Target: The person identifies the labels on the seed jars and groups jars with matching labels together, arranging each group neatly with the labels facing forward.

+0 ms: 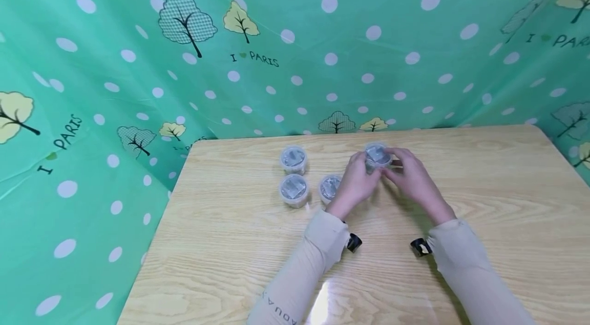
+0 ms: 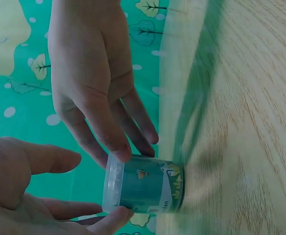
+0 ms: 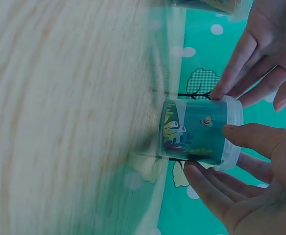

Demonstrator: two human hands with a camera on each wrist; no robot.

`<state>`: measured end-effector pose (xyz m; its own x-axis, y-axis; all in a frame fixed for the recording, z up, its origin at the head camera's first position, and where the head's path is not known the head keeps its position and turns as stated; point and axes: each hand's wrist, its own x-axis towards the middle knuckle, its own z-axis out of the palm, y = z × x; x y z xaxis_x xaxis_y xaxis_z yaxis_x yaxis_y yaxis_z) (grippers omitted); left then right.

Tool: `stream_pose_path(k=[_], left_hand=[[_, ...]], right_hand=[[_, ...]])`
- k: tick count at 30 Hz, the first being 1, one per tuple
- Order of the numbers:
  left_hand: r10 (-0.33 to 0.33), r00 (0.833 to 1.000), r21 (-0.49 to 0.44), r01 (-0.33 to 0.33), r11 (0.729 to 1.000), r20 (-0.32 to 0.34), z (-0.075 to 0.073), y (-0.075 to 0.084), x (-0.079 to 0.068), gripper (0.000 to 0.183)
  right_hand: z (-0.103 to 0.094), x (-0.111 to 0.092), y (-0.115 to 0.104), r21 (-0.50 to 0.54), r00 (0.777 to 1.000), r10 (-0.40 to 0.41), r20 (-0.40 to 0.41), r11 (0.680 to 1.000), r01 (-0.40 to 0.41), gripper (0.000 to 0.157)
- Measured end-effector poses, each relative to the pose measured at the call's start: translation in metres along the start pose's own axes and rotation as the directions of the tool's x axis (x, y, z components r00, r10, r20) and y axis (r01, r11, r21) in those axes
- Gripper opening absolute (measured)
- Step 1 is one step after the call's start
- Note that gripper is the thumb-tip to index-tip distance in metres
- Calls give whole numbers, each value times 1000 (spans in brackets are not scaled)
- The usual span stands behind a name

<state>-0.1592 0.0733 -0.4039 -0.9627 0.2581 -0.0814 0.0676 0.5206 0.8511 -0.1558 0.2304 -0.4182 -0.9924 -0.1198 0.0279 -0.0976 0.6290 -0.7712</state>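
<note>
A small lidded plastic tub (image 1: 377,155) is between both hands near the table's back edge. A bee and plants are printed on its side, and a grey packet shows at its top. My right hand (image 1: 407,174) holds it from the right, thumb against the lid rim and fingers along the side. On the other side, my left hand (image 1: 357,181) touches the tub with its fingertips, thumb apart from it. The tub (image 3: 197,129) is upright, its base at or just above the tabletop. Partly behind my left hand stands another tub (image 1: 329,188).
Two more lidded tubs, a rear tub (image 1: 293,158) and a front tub (image 1: 294,190), stand to the left, one behind the other. The wooden table (image 1: 221,243) meets a green dotted cloth (image 1: 258,74) at its back and left sides.
</note>
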Motion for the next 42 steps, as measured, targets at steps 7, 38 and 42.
stream_pose_path(k=[7, 38, 42], left_hand=[[19, 998, -4, -19, 1000, -53, 0, 3, 0, 57], [94, 934, -337, -216, 916, -345, -14, 9, -13, 35], [83, 931, -363, -220, 906, -357, -18, 6, -17, 35]], right_hand=[[-1, -3, -3, 20, 997, -59, -57, 998, 60, 55], [-11, -25, -40, 87, 962, -162, -222, 979, 185, 58], [-10, -26, -44, 76, 956, -175, -237, 977, 198, 56]])
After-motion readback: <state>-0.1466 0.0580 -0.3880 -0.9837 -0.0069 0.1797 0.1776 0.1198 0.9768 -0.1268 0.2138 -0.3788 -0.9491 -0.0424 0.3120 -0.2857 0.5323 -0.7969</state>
